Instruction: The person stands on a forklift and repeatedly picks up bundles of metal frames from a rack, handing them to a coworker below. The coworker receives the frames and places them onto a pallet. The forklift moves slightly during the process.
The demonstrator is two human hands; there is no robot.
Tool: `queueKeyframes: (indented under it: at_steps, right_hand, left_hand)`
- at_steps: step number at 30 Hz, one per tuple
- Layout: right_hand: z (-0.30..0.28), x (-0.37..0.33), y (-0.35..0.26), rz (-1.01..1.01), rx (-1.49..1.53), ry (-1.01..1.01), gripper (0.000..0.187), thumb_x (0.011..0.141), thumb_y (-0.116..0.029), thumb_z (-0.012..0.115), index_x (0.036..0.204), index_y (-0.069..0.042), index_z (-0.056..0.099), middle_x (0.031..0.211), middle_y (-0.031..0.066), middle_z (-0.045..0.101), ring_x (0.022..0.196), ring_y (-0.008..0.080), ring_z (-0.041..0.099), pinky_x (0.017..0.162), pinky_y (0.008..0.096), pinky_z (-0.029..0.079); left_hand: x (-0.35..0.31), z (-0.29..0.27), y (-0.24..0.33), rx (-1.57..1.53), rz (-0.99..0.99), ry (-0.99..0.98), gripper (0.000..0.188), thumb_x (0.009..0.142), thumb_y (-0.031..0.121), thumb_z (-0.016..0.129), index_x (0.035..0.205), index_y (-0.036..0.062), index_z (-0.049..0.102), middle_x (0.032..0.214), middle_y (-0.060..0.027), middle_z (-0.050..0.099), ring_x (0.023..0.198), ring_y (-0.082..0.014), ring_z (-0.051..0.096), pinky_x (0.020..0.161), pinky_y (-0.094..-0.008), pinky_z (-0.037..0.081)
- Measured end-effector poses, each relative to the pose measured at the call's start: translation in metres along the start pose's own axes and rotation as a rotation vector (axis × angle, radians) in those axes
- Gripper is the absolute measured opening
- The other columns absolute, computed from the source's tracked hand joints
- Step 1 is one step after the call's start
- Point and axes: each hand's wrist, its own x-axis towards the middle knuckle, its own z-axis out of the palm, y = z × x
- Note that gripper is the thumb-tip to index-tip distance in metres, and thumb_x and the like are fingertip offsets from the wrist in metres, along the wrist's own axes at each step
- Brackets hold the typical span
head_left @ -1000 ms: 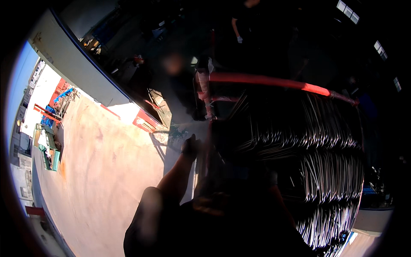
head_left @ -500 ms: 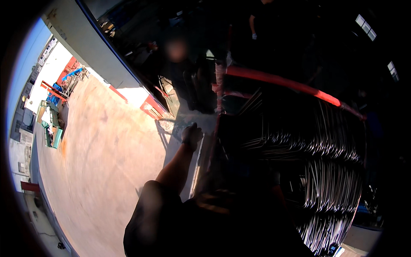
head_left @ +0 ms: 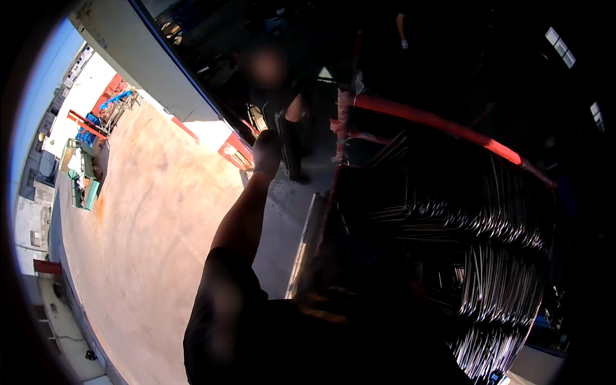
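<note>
One arm is all you show in the head view: your left arm, in a dark short sleeve, reaches up from the near edge toward the middle of the scene, and your left hand (head_left: 266, 149) sits at its far end, gloved or in shadow (too dim to say which). Whether its fingers are curled shut or spread I cannot tell, and it is not clear that it grips anything. Your right hand is out of sight.

Just right of your arm stands a big stack of bent steel rods (head_left: 487, 256), shiny loops packed close together and filling the right half of the scene, catching light along their curves. A red bar (head_left: 449, 123) runs across the far top of the stack, sloping down to the right. Along the stack's left side a pale metal rail (head_left: 303, 240) runs from near to far, between your arm and the rods.

Beyond your hand, in the far middle, another person (head_left: 285, 122) stands in dark clothes in the shade, close to your hand in the picture.

To the left lies a wide sunlit concrete yard (head_left: 141, 224), bare and orange-tinted. At its far left edge sit green and red machines (head_left: 83, 173), well apart from you. A grey wall (head_left: 147, 58) with a blue edge slants across the far left.
</note>
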Motion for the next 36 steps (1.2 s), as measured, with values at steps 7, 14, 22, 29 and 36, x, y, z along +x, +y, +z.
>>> queueKeyframes:
  at_steps: [7,14,22,29,36]
  right_hand:
    - [-0.028,0.012,0.042,-0.566,-1.244,0.040,0.038,0.098,-0.028,0.074,0.126,-0.004,0.064,0.109,0.0086,0.077,0.097,0.0242,0.075,0.086,0.0379,0.062]
    - [0.016,0.014,0.049,0.195,-0.133,0.127,0.031,0.110,-0.028,0.056,0.124,-0.004,0.071,0.112,0.0075,0.074,0.096,0.0197,0.071,0.088,0.0370,0.060]
    - [0.136,0.065,0.017,0.238,-0.218,-0.165,0.046,0.106,-0.029,0.067,0.144,-0.004,0.062,0.127,0.0100,0.071,0.108,0.0255,0.069,0.098,0.0400,0.057]
    - [0.286,0.127,-0.033,-0.270,-0.665,-0.511,0.103,0.087,-0.054,0.084,0.164,-0.004,0.036,0.155,0.0192,0.051,0.145,0.0308,0.049,0.120,0.0420,0.041]
    - [0.308,0.101,0.004,-0.330,-0.461,-0.562,0.079,0.079,-0.041,0.091,0.142,-0.006,0.057,0.125,0.0107,0.062,0.117,0.0261,0.062,0.102,0.0424,0.053]
  left_hand:
    - [0.086,-0.033,0.061,0.398,0.031,0.004,0.032,0.096,0.034,0.069,0.108,0.0039,0.075,0.106,-0.0190,0.076,0.104,-0.0364,0.071,0.089,-0.0444,0.055]
    - [0.140,-0.036,0.036,0.323,-0.126,-0.259,0.040,0.100,0.035,0.062,0.120,0.0017,0.072,0.111,-0.0185,0.077,0.105,-0.0343,0.071,0.091,-0.0439,0.055]
    - [0.142,-0.080,0.000,-0.342,-0.805,-0.830,0.070,0.107,0.066,0.050,0.138,0.0049,0.062,0.123,-0.0158,0.071,0.107,-0.0355,0.072,0.095,-0.0510,0.059]
    - [0.040,-0.020,0.030,-0.913,-0.919,-0.936,0.086,0.103,0.069,0.050,0.157,0.0020,0.047,0.153,-0.0204,0.056,0.128,-0.0448,0.062,0.112,-0.0573,0.049]
    - [-0.040,0.001,0.062,-1.098,-0.870,-0.900,0.063,0.099,0.046,0.073,0.142,0.0028,0.055,0.113,-0.0072,0.064,0.089,-0.0251,0.060,0.076,-0.0382,0.049]
